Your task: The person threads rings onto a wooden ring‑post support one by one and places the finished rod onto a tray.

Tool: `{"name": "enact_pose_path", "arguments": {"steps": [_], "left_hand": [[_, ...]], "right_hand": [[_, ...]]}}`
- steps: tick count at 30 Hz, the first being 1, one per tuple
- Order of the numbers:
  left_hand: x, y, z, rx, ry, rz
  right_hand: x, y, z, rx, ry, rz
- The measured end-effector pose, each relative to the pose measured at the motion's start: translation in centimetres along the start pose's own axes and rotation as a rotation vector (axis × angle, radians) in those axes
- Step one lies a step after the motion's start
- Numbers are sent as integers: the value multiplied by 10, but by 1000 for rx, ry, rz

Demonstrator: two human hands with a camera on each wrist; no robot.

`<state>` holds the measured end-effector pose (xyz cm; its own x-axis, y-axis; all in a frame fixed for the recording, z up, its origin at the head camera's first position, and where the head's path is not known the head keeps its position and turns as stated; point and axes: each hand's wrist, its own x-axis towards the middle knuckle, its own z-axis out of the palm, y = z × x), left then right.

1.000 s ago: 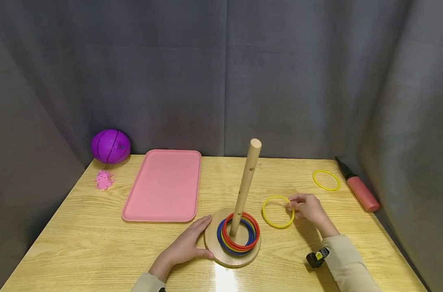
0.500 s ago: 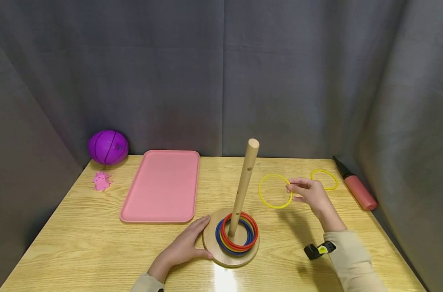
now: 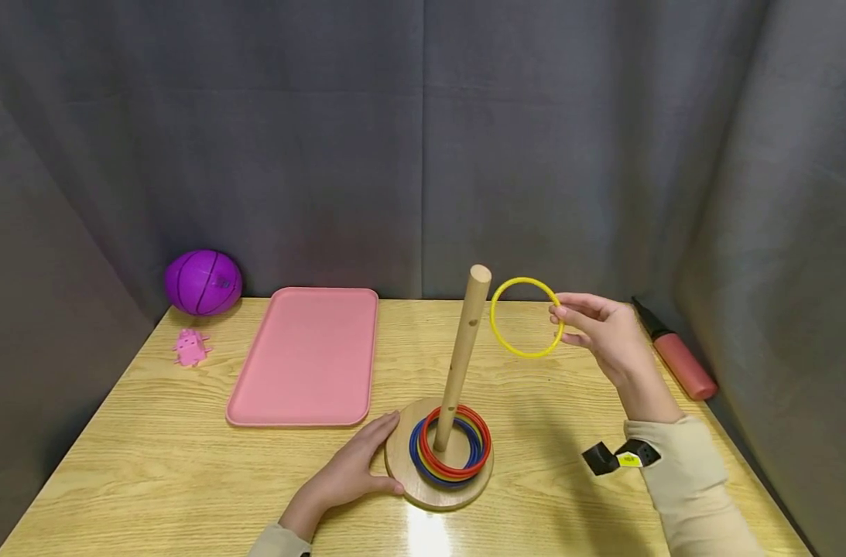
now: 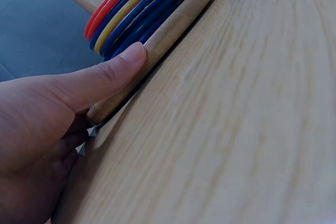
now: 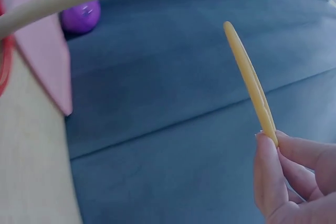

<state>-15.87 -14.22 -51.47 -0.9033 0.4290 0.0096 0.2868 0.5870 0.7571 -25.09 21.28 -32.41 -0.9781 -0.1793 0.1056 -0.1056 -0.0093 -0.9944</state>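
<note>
A: Far left?
B: Purple ball (image 3: 203,283), small pink figure (image 3: 191,348) in front of it, then the pink tray (image 3: 307,360).

A: Left hand (image 3: 349,469)?
B: Gripping the left edge of the round wooden base (image 3: 436,499), thumb against the rim. A stack of rings (image 4: 128,11) rests on that base, around the peg (image 3: 460,360).

A: Yellow ring (image 5: 249,80)?
B: In the air, just right of the peg's upper part and not around it. Its plane runs roughly across the peg's long axis, slightly slanted. Whether it clears the top: cannot tell.

A: Nearer hand?
B: Right hand (image 3: 611,333). Thumb and fingertips pinch the ring's right side; the ring extends leftward from them, toward the peg.

A: Far right?
B: Red-and-black pump (image 3: 686,365), untouched.
</note>
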Motion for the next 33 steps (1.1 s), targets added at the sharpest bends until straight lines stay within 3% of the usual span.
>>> {"name": "enact_pose_path", "arguments": {"steps": [7,14,23,33], "left_hand": [[0,0,0,0,6,-3],[-1,1,0,-1,1,-6],[0,0,1,-2,3,-6],[0,2,1,-9,-4,-5]], "right_hand": [[-4,-38,9,224,-32,-85],[-9,-60,21,293,-92,-90],[-14,-68,45,216,-97,-91],[-20,-45,56,16,-81,-93]]}}
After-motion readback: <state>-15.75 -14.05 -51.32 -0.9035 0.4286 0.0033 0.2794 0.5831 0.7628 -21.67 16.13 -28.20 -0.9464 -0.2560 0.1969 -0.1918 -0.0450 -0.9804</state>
